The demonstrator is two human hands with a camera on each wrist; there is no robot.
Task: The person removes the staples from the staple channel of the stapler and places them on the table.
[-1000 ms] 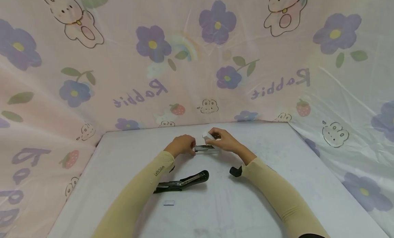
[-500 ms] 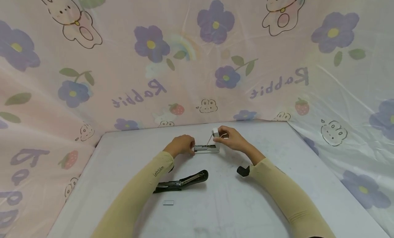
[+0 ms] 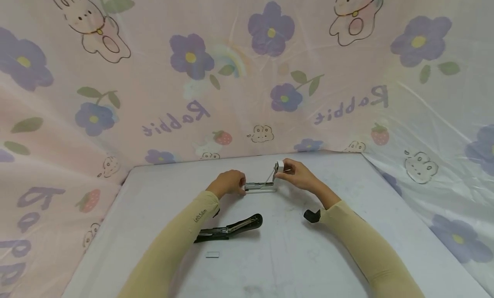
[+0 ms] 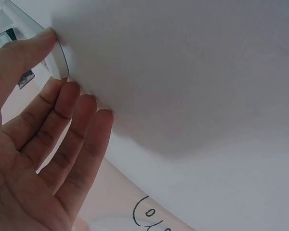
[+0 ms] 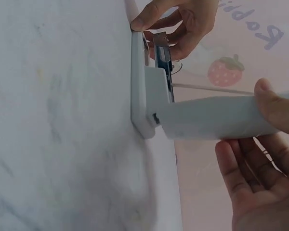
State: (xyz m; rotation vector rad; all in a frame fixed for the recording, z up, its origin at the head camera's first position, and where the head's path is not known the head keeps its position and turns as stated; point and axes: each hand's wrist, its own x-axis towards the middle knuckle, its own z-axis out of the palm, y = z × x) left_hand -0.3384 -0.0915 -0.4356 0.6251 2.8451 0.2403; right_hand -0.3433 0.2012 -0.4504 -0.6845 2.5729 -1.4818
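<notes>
A white stapler lies at the far part of the table with its top cover swung up from the base, baring the metal staple channel. My left hand pinches the left end of the base between thumb and fingers. My right hand grips the raised cover at its upper end, thumb on one side and fingers on the other. A thin rod slants between cover and channel. In the left wrist view, the left thumb touches the base's edge, and most of the stapler falls outside the picture.
Closer to me lies a black stapler, spread open and partly hidden by the left sleeve. A small strip of staples rests in front of it on the white table. A patterned curtain hangs behind the table.
My right hand has moved right, swinging the white stapler's cover up and back from over the channel to nearly upright. My left hand stays at the base's left end.
</notes>
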